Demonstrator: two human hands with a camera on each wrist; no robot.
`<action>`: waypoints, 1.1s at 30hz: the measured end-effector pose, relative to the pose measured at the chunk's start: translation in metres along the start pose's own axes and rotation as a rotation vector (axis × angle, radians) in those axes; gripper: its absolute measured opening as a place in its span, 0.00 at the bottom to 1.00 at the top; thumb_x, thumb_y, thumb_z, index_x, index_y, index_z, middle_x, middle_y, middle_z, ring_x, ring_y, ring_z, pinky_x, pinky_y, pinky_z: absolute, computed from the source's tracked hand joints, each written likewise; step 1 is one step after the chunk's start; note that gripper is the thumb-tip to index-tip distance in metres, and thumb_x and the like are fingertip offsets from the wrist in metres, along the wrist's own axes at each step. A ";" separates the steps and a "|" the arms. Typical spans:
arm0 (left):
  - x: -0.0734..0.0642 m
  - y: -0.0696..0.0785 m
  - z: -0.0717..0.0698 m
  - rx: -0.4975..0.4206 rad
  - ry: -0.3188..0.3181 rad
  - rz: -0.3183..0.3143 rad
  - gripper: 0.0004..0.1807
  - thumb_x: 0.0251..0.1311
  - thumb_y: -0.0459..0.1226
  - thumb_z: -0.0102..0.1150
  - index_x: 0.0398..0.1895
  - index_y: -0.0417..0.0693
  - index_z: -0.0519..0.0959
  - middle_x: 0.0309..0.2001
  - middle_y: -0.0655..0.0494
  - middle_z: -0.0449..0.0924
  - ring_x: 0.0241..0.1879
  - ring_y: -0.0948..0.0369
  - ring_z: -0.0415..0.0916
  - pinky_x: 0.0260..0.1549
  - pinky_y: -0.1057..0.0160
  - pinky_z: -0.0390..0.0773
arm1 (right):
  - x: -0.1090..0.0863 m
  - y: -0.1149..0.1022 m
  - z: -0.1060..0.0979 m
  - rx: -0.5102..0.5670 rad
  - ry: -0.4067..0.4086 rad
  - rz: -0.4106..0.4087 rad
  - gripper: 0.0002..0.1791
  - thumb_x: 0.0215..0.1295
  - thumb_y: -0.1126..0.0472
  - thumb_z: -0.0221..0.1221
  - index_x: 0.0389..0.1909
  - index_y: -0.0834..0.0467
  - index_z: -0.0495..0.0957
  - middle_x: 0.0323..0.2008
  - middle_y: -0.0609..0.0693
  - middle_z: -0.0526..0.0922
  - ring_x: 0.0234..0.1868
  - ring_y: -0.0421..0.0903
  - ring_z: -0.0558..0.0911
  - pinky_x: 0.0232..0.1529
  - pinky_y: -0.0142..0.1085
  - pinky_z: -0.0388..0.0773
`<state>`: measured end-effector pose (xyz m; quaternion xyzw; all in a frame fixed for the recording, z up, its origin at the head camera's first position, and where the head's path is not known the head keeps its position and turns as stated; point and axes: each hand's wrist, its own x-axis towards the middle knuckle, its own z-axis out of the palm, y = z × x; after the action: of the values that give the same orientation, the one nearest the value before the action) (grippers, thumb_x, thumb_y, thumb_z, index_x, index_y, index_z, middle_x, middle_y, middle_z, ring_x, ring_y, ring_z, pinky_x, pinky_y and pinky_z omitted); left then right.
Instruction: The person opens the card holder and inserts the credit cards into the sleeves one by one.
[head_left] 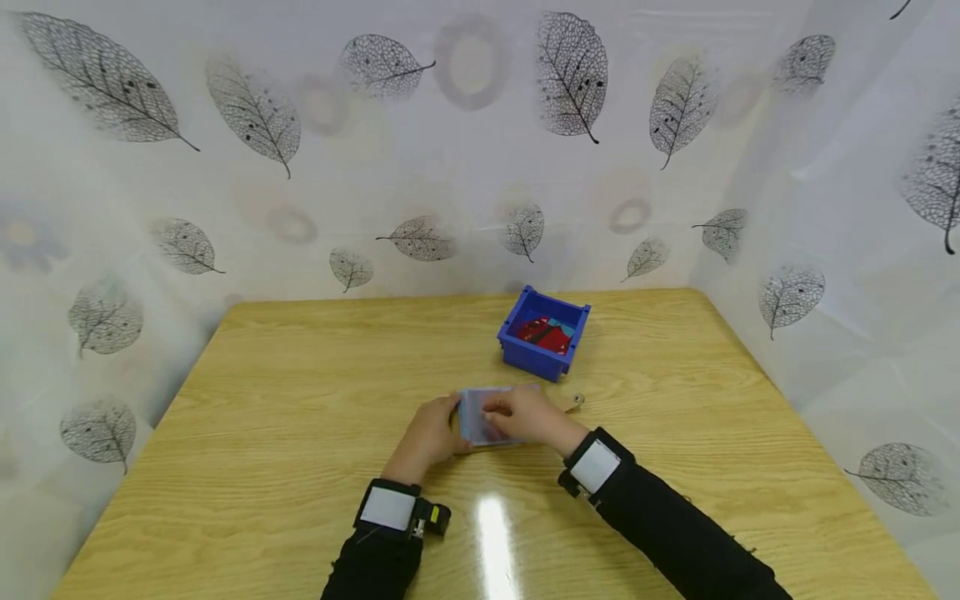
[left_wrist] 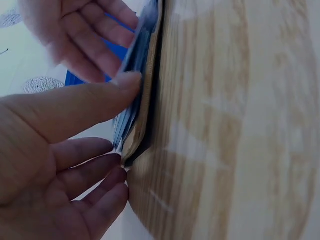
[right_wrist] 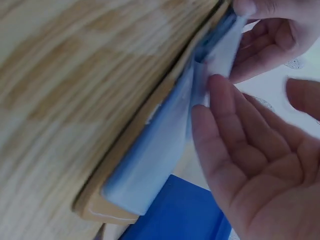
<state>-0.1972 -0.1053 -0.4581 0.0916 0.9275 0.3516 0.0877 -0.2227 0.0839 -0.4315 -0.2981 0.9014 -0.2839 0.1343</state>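
Note:
A card holder [head_left: 478, 414] with a tan cover and clear plastic sleeves [right_wrist: 155, 145] lies opened on the table. A tan strap with a metal snap [head_left: 577, 400] sticks out at its right. My left hand [head_left: 431, 429] grips the holder's left end; in the left wrist view its thumb [left_wrist: 100, 102] presses on the stacked sleeves, with the fingers at the edge. Over the sleeves is my right hand [head_left: 528, 414]. Seen from the right wrist, its fingertips [right_wrist: 220, 87] touch a raised sleeve, while the thumb stands apart from them.
Just behind the holder stands a blue plastic bin [head_left: 534, 360] with red and light blue flat pieces [head_left: 553, 338] inside. The wooden table [head_left: 300, 392] ends at a leaf-patterned curtain [head_left: 465, 158] at the back and sides.

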 end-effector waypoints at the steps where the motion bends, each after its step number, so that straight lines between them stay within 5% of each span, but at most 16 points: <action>1: 0.000 -0.001 -0.001 -0.009 0.001 0.007 0.41 0.46 0.31 0.73 0.65 0.30 0.67 0.59 0.34 0.73 0.60 0.42 0.70 0.60 0.46 0.69 | -0.001 0.000 0.000 -0.006 -0.023 -0.018 0.13 0.68 0.62 0.56 0.48 0.63 0.83 0.38 0.52 0.87 0.36 0.45 0.83 0.35 0.34 0.78; 8: -0.001 -0.001 -0.002 -0.030 0.024 0.006 0.31 0.59 0.32 0.63 0.65 0.29 0.67 0.60 0.32 0.71 0.62 0.40 0.67 0.61 0.45 0.67 | -0.001 -0.007 -0.001 -0.062 -0.130 -0.059 0.14 0.68 0.63 0.57 0.52 0.61 0.80 0.45 0.51 0.85 0.45 0.47 0.83 0.42 0.36 0.79; 17: -0.001 0.005 0.002 0.091 0.056 0.039 0.37 0.51 0.39 0.73 0.64 0.35 0.71 0.57 0.36 0.75 0.57 0.41 0.72 0.57 0.45 0.71 | -0.002 -0.008 -0.004 -0.073 -0.124 -0.071 0.14 0.68 0.63 0.57 0.52 0.61 0.80 0.45 0.52 0.85 0.45 0.47 0.83 0.42 0.36 0.79; 25: -0.002 0.005 0.003 0.095 0.055 0.019 0.37 0.50 0.39 0.73 0.64 0.36 0.71 0.57 0.36 0.74 0.58 0.40 0.71 0.57 0.44 0.70 | 0.000 -0.010 -0.009 -0.070 -0.169 -0.088 0.16 0.68 0.61 0.58 0.54 0.61 0.79 0.46 0.52 0.84 0.47 0.48 0.82 0.46 0.37 0.78; 33: 0.000 0.005 0.007 0.097 0.054 0.009 0.37 0.50 0.40 0.74 0.63 0.36 0.72 0.58 0.36 0.73 0.58 0.40 0.70 0.57 0.44 0.70 | 0.005 -0.005 -0.041 -0.086 -0.139 -0.039 0.20 0.68 0.59 0.59 0.57 0.63 0.77 0.50 0.54 0.83 0.49 0.51 0.81 0.50 0.42 0.79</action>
<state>-0.1950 -0.0976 -0.4599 0.0903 0.9451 0.3090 0.0565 -0.2418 0.0952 -0.3963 -0.3403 0.8952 -0.2261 0.1782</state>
